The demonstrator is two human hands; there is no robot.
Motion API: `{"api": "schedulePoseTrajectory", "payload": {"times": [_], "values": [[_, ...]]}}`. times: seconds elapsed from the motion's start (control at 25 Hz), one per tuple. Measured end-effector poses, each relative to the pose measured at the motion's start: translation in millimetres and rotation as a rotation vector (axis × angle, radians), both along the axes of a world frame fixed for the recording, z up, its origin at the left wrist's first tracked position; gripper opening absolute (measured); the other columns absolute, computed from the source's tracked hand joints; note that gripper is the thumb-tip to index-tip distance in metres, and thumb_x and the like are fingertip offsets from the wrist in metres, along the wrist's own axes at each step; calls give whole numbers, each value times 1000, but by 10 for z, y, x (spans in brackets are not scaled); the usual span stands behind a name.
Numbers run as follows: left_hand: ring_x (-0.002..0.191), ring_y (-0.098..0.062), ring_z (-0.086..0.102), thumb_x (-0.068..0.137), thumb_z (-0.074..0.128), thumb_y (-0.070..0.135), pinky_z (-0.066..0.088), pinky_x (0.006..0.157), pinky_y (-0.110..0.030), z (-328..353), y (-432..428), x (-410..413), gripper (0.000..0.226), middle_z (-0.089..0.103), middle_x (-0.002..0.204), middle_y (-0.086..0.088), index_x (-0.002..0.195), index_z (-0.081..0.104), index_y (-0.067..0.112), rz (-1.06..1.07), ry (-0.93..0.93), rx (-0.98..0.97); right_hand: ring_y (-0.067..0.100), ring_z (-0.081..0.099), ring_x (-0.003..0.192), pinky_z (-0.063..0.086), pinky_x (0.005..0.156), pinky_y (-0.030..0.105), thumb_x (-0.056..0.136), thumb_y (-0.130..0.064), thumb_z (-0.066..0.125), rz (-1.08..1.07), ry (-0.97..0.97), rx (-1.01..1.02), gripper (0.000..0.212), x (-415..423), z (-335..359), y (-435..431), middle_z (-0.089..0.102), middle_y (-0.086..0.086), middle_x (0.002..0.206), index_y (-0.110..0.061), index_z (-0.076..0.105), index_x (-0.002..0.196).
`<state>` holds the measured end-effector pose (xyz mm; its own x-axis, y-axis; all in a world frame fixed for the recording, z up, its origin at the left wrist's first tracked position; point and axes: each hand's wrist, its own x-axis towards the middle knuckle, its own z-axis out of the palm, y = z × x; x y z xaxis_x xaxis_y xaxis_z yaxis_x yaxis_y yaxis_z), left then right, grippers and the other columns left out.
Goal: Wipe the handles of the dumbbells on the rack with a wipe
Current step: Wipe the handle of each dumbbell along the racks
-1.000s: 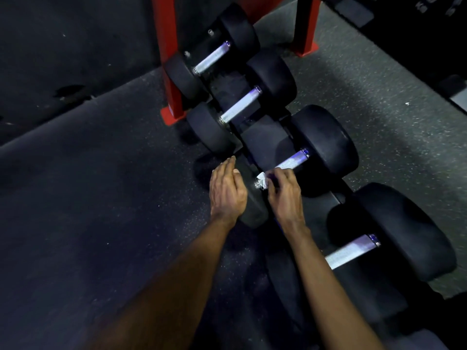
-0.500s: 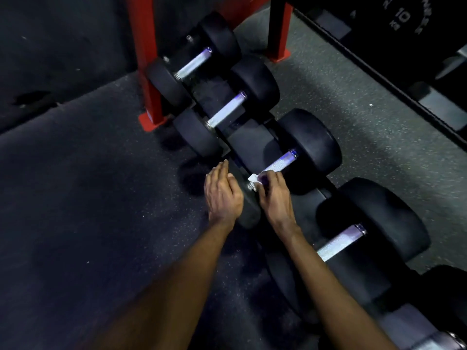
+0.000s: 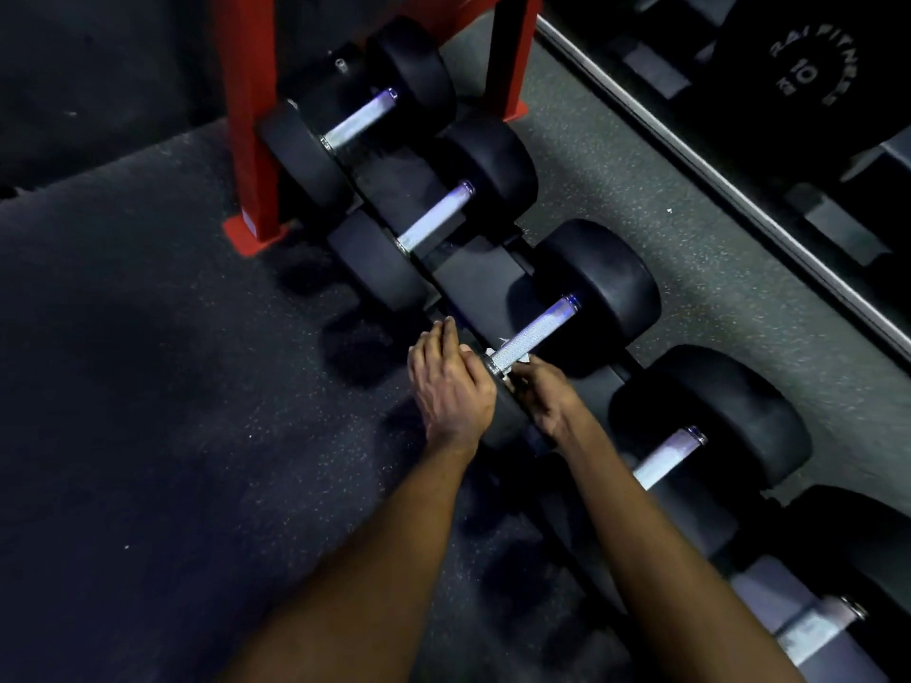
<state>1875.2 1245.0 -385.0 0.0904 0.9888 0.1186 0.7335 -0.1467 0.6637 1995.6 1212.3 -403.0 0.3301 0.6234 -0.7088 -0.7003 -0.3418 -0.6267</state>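
Observation:
Several black dumbbells lie in a diagonal row on a low black rack. My left hand [image 3: 451, 382] rests flat on the near head [image 3: 503, 416] of the third dumbbell, fingers straight. My right hand [image 3: 544, 396] holds a small white wipe [image 3: 510, 354] against the near end of that dumbbell's knurled silver handle [image 3: 535, 332]. Only scraps of the wipe show beside the handle. Two handles [image 3: 360, 121] [image 3: 436, 216] lie further up the row, and another handle [image 3: 665, 458] lies just right of my right forearm.
A red rack post [image 3: 249, 120] with a foot plate stands on the dark rubber floor at upper left, a second red post [image 3: 510, 56] behind it. A pale floor strip and a metal rail [image 3: 739, 189] run on the right, with a 10 kg plate [image 3: 808, 66] beyond.
My right hand has slid back to the near end of the handle, uncovering most of the knurled bar. The left hand stays on the dumbbell head. The view has shifted.

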Motion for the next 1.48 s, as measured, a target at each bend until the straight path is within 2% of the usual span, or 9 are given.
{"api": "schedulePoseTrajectory", "payload": {"times": [0.12, 0.48, 0.6, 0.72, 0.92, 1.04, 1.2, 1.36, 1.48], "values": [[131, -35, 52, 95, 33, 29, 35, 115, -49, 17, -4, 3, 57, 59, 141, -17, 140, 56, 3, -4, -13, 0, 18, 70, 88, 58, 74, 24, 87, 9, 54, -44, -90, 0, 36, -50, -85, 19, 74, 11, 106, -9, 69, 113], [135, -33, 49, 97, 31, 30, 31, 117, -49, -4, -6, 15, 57, 57, 144, -15, 142, 56, 5, 1, -16, -22, 17, 68, 75, 55, 67, 25, 82, 10, 55, -108, -185, -32, 30, -110, -109, 45, 74, 11, 89, -8, 69, 101], [135, -34, 49, 97, 31, 30, 31, 117, -48, -9, -19, 1, 57, 57, 144, -15, 142, 56, 4, -1, -19, -19, 12, 61, 65, 51, 66, 29, 87, 1, 57, -148, -450, -99, 16, -117, -182, -28, 68, 4, 75, -14, 62, 90], [136, -33, 48, 97, 30, 31, 31, 118, -48, 11, -5, 12, 58, 56, 145, -14, 143, 55, 5, 0, -29, -38, 11, 64, 70, 54, 76, 39, 84, -22, 68, -113, -765, -112, 6, -152, -196, -164, 70, -2, 79, -22, 62, 84], [136, -33, 47, 97, 30, 31, 30, 118, -48, 22, -11, 3, 58, 56, 145, -14, 143, 55, 5, -4, -28, -51, 8, 63, 84, 52, 82, 24, 91, -14, 66, 264, -1284, 53, 10, -77, 172, -124, 62, -2, 98, -19, 71, 98], [135, -34, 48, 96, 31, 30, 31, 118, -48, 29, -9, -1, 58, 57, 144, -15, 142, 56, 4, -3, -31, -43, 9, 57, 88, 45, 86, 18, 94, -11, 56, 479, -1401, 36, 23, 135, 330, -11, 52, 1, 110, -18, 71, 109], [136, -33, 47, 96, 31, 31, 31, 117, -49, 31, -13, -6, 59, 56, 144, -15, 142, 55, 4, -5, -30, -46, 27, 55, 95, 52, 87, 36, 85, -3, 59, 905, -1707, 27, 22, 291, 259, 93, 50, 11, 113, -6, 67, 105], [136, -33, 47, 96, 31, 31, 30, 118, -49, 30, -3, -10, 59, 56, 145, -15, 143, 55, 4, -12, -27, -46, 32, 54, 96, 52, 84, 42, 87, -7, 62, 956, -1775, 61, 15, 257, 233, 111, 53, 13, 107, -3, 67, 101], [135, -33, 47, 96, 32, 30, 30, 117, -48, 17, 1, -11, 58, 56, 144, -15, 142, 55, 4, -12, -24, -35, 27, 56, 93, 52, 80, 38, 90, -11, 61, 925, -1691, 93, 13, 184, 210, 51, 53, 9, 106, -7, 66, 101]]}}
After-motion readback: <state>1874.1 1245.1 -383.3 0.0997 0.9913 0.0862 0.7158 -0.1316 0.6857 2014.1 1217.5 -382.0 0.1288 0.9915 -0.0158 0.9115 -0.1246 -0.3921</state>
